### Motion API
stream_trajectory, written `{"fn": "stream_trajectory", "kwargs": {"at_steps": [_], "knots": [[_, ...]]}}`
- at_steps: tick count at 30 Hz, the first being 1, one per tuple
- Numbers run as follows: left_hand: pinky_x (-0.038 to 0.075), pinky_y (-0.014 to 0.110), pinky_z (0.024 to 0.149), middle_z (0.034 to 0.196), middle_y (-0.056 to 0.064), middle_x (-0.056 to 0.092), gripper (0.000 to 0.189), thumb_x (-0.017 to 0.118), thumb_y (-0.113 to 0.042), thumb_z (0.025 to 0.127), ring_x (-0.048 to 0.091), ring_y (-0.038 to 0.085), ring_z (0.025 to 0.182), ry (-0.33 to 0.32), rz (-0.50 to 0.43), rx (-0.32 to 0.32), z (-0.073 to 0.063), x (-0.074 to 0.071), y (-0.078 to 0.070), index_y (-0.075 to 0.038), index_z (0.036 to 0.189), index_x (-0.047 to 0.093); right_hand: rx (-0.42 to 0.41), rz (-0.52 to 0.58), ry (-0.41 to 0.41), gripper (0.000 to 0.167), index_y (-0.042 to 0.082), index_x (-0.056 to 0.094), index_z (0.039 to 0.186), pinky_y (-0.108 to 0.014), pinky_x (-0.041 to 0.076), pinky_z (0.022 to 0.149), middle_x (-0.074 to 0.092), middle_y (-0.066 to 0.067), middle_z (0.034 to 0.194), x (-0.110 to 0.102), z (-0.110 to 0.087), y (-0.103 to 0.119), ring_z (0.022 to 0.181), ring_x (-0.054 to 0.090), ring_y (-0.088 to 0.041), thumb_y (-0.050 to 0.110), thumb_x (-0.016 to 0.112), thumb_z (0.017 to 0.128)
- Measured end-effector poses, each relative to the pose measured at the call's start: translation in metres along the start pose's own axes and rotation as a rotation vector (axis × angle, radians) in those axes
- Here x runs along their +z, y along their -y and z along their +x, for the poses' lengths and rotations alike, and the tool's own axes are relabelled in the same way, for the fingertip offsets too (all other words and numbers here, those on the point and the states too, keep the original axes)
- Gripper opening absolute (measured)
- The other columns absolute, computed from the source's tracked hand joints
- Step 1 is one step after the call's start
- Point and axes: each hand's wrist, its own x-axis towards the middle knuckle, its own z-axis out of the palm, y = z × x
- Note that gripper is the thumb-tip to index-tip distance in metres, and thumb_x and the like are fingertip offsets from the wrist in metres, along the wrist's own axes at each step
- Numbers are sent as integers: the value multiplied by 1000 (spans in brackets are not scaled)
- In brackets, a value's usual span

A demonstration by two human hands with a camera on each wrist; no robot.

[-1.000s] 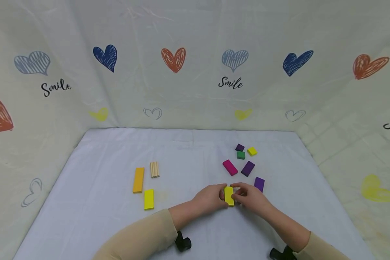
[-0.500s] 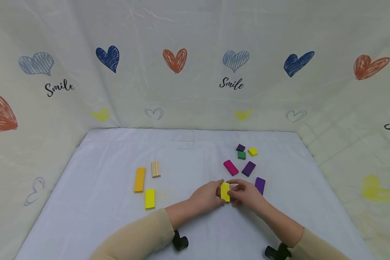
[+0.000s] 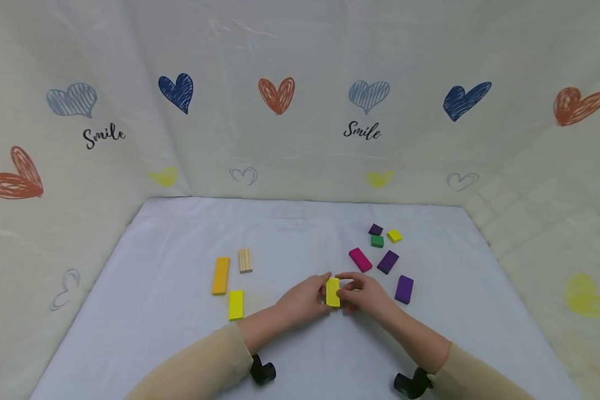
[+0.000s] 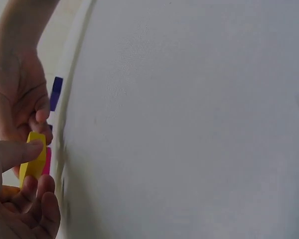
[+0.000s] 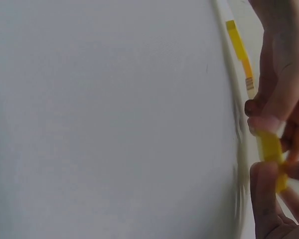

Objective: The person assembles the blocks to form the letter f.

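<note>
Between the two hands, over the middle of the cloth, a yellow rectangular block [image 3: 332, 293] stands with its long side pointing away from me. My left hand [image 3: 302, 301] holds it from the left, thumb and fingers at its ends. From the right, my right hand [image 3: 367, 295] pinches the same block with its fingertips. The left wrist view shows the left thumb [image 4: 15, 154] lying across the yellow block [image 4: 33, 159]. Fingers of both hands meet on the block [image 5: 270, 147] in the right wrist view, covering part of it.
To the left lie an orange block [image 3: 220, 276], a striped wooden piece [image 3: 245, 260] and another yellow block [image 3: 236, 305]. Purple [image 3: 404, 289], magenta [image 3: 360, 259], green [image 3: 377, 241] and small yellow [image 3: 394, 236] blocks lie scattered at the right. White cloth [image 3: 290, 233] covers the table.
Both hands have carried the yellow block leftward and slightly farther from me. The purple block at the right, partly hidden before, now shows whole. The head view has turned a little left.
</note>
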Motion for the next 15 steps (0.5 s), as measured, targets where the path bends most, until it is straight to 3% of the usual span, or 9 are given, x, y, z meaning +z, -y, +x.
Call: {"fn": "stream_trajectory", "kwargs": {"at_steps": [15], "knots": [[46, 21, 65, 89, -7, 52, 79, 81, -26, 85, 51, 10, 75, -11, 21, -47, -33, -31, 18, -14, 152, 41, -53, -4, 91, 46, 10, 61, 132, -33, 58, 68, 65, -8, 93, 33, 12, 17, 74, 69, -22, 21, 75, 89]]}}
